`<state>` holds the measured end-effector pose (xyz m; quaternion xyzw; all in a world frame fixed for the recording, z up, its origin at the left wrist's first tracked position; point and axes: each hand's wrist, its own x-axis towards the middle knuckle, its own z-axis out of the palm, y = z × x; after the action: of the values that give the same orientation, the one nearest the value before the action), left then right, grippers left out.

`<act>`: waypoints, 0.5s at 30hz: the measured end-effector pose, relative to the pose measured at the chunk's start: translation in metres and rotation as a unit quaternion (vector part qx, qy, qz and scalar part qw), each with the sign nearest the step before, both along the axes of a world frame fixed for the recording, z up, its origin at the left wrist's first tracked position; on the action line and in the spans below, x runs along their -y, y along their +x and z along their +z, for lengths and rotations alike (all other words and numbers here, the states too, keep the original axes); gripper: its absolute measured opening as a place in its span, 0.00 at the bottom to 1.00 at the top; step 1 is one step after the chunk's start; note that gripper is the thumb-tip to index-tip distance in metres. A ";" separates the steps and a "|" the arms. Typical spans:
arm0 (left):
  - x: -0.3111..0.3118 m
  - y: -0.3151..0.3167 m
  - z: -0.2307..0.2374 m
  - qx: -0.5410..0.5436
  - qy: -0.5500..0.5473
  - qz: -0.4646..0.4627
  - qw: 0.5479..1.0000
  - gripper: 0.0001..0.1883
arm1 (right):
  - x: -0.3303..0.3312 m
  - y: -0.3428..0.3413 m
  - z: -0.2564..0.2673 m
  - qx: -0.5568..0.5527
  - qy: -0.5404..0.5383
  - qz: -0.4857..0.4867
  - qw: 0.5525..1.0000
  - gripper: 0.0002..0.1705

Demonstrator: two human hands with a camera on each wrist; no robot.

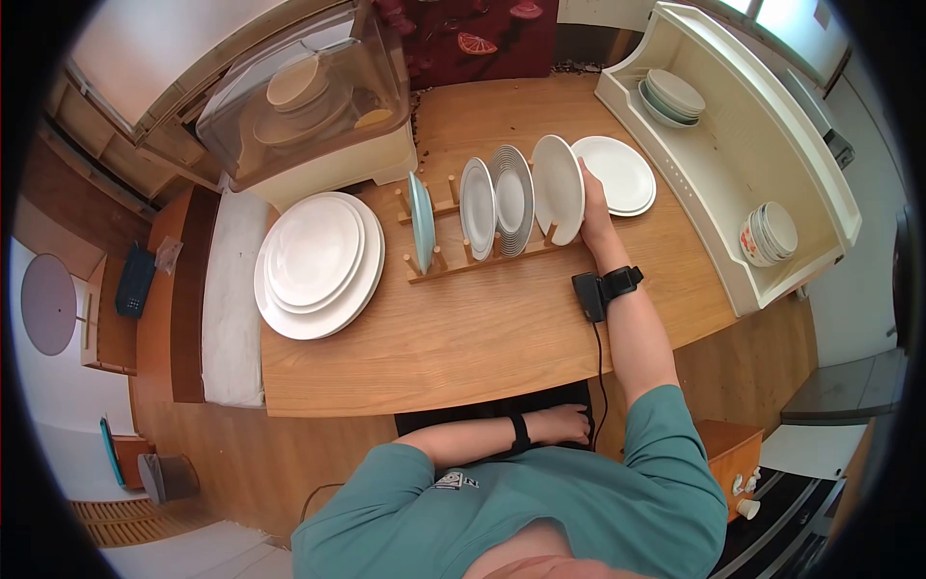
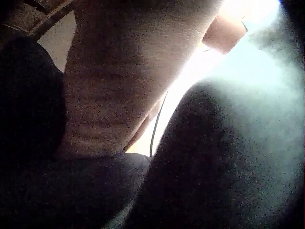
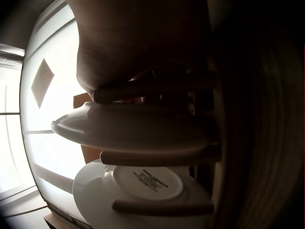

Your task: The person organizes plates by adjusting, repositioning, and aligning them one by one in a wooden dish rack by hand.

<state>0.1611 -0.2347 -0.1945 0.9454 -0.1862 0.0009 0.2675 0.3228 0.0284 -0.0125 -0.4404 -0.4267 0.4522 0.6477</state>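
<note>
My right hand (image 1: 597, 210) is at the right end of the wooden dish rack (image 1: 511, 259), holding a white plate (image 1: 557, 191) by its right side. The plate stands upright between the pegs, and most of the fingers are hidden. In the right wrist view the same plate (image 3: 136, 126) shows edge-on beneath the dark palm, beside a plate with a printed stamp (image 3: 147, 183). Two grey-rimmed plates (image 1: 510, 198) and a light blue plate (image 1: 422, 222) stand farther left in the rack. Low by my lap, my left hand (image 1: 559, 425) rests with loosely curled fingers, holding nothing.
White plates (image 1: 613, 176) lie stacked right of the rack, larger ones (image 1: 313, 253) on the left. A cream shelf unit (image 1: 714, 183) with bowls (image 1: 769, 234) borders the table's right side. A covered dish box (image 1: 304, 111) stands at back left. A cable (image 1: 602, 362) hangs from my right wrist.
</note>
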 end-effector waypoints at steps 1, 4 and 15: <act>0.001 0.001 -0.004 0.000 -0.001 0.000 1.000 0.18 | -0.001 0.000 -0.001 0.000 0.007 -0.002 1.000 0.24; -0.004 -0.002 0.011 -0.041 -0.055 -0.024 0.997 0.15 | 0.001 -0.001 -0.001 -0.003 0.004 0.001 1.000 0.23; 0.007 -0.016 -0.003 -0.010 -0.132 0.020 0.991 0.27 | -0.002 0.000 -0.002 -0.006 0.009 0.008 1.000 0.23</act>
<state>0.1453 -0.2421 -0.1976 0.9053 -0.1622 0.0212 0.3920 0.3226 0.0304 -0.0150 -0.4281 -0.4302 0.4565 0.6506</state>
